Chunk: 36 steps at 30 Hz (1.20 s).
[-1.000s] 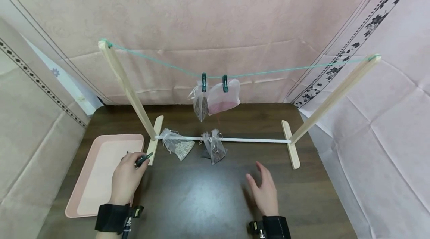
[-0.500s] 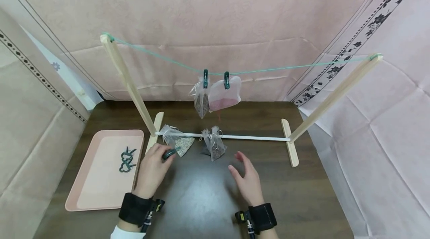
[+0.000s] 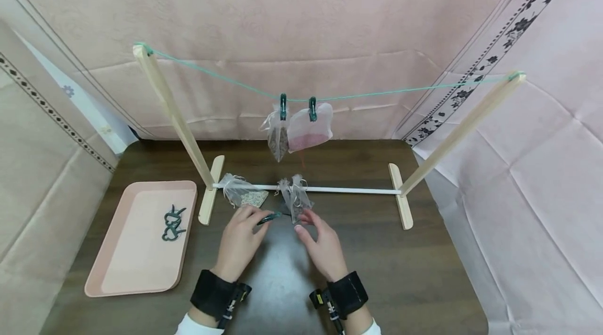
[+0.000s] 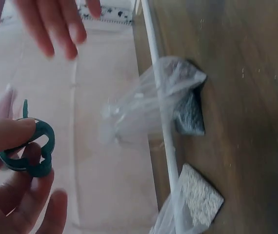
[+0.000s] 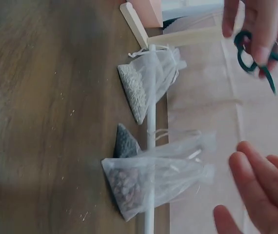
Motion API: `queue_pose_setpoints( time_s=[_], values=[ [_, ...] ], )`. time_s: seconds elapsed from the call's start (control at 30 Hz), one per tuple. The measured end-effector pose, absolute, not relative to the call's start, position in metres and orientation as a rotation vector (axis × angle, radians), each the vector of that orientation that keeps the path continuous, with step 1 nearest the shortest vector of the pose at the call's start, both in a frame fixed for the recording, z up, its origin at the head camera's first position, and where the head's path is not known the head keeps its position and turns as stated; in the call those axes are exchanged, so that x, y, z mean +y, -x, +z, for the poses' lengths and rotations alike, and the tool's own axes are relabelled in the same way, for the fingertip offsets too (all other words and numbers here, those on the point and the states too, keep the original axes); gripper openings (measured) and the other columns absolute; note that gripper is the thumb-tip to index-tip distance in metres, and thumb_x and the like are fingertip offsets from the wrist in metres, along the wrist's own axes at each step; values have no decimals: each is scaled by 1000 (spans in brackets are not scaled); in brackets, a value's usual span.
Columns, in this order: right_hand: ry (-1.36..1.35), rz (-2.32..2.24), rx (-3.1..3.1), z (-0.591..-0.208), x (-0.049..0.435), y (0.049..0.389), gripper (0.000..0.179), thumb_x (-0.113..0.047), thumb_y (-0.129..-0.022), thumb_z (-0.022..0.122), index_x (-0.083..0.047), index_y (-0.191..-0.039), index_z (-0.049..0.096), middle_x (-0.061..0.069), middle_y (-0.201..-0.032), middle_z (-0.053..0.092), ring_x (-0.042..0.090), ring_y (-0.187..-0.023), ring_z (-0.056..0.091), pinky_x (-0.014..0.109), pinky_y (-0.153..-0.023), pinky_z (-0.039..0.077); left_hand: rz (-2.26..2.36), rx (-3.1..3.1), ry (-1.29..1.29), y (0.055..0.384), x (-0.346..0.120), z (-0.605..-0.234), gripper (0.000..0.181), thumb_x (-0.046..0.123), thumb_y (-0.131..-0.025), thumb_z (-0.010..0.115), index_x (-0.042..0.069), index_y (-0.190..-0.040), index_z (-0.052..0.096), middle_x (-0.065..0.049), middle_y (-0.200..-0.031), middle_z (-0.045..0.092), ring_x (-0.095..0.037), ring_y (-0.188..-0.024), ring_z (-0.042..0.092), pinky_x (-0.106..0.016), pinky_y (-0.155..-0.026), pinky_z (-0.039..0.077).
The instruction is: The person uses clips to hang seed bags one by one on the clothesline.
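Observation:
My left hand (image 3: 239, 243) pinches a green clothespin (image 3: 269, 218) between thumb and fingers; its looped shape shows in the left wrist view. My right hand (image 3: 325, 251), fingers relaxed and apart, is close to the front of two overlapping mesh drawstring bags (image 3: 297, 200). Whether it touches them is unclear. In the right wrist view one of these bags (image 5: 124, 187) has brownish contents, the other (image 5: 126, 141) dark grey. Left of them lies a mesh bag of whitish grains (image 3: 254, 198). All three lean on a white crossbar (image 3: 358, 190).
A teal cord (image 3: 400, 92) spans two wooden posts (image 3: 176, 115). Two bags hang from it by green clothespins: one with dark contents (image 3: 278, 141), one with pink (image 3: 308, 141). A pink tray (image 3: 132, 261) at left holds several green clothespins (image 3: 173, 222).
The left hand has carried the clothespin rightward from the tray to the middle. My right hand has moved left, toward the two dark bags. The bags have stayed put.

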State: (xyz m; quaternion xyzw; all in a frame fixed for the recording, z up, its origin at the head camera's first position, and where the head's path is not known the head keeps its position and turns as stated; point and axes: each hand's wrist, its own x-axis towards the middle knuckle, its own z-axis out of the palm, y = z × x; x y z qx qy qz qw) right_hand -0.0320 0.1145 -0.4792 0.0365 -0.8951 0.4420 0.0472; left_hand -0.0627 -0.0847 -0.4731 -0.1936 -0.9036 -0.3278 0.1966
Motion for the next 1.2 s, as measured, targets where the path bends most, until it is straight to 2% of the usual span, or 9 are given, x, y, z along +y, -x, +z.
queue_pose_setpoints(
  time_s=[0.17, 0.43, 0.57, 0.67, 0.73, 0.8, 0.97, 1.2],
  values=[
    [-173, 1190, -2813, -480, 108, 34, 50, -50, -91, 39, -17, -128, 49, -7, -108, 60, 13, -99, 55, 39, -79, 43, -899, -2540, 644, 58, -72, -472, 25, 19, -74, 73, 22, -99, 69, 10, -87, 54, -11, -81, 48, -32, -68, 38],
    [-166, 1135, -2848, -485, 103, 33, 42, -48, -91, 41, -21, -115, 60, -1, -95, 66, 13, -79, 62, 33, -67, 47, -861, -2517, 741, 52, -60, -470, 28, 19, -73, 74, 23, -100, 69, 9, -88, 53, -12, -80, 46, -34, -71, 37],
    [-161, 1148, -2815, -488, 103, 35, 36, -49, -90, 41, -23, -98, 65, -8, -81, 65, 8, -72, 59, 27, -62, 44, -837, -2514, 779, 51, -55, -469, 28, 21, -74, 73, 25, -101, 68, 10, -88, 53, -11, -81, 46, -35, -74, 38],
    [-139, 1164, -2781, -489, 104, 35, 34, -51, -90, 40, -25, -79, 59, -12, -65, 55, 5, -59, 51, 24, -53, 38, -806, -2501, 789, 52, -53, -469, 24, 20, -75, 72, 24, -99, 69, 9, -87, 54, -11, -81, 47, -36, -77, 38],
    [-125, 1188, -2771, -490, 104, 34, 35, -52, -90, 39, -25, -73, 52, -11, -58, 45, 6, -52, 42, 22, -48, 33, -787, -2501, 799, 52, -54, -470, 22, 20, -75, 72, 23, -96, 70, 9, -87, 54, -11, -82, 47, -37, -80, 38],
    [-106, 1211, -2771, -490, 105, 33, 36, -54, -89, 39, -24, -71, 46, -9, -56, 38, 7, -48, 36, 22, -46, 29, -775, -2513, 807, 51, -54, -471, 21, 20, -75, 72, 23, -96, 70, 9, -88, 54, -12, -84, 48, -38, -82, 37],
    [-110, 1297, -2782, -491, 105, 32, 37, -54, -89, 39, -22, -71, 44, -8, -56, 36, 7, -47, 33, 20, -45, 27, -781, -2546, 785, 50, -55, -474, 21, 21, -76, 71, 23, -98, 69, 8, -89, 54, -12, -85, 48, -39, -85, 36],
    [-84, 1481, -2721, -492, 109, 31, 38, -49, -91, 38, -17, -71, 42, -4, -55, 32, 10, -44, 30, 22, -43, 26, -883, -2548, 735, 50, -51, -476, 24, 27, -79, 68, 23, -103, 67, 10, -96, 55, -11, -89, 48, -34, -79, 38]
  ],
)
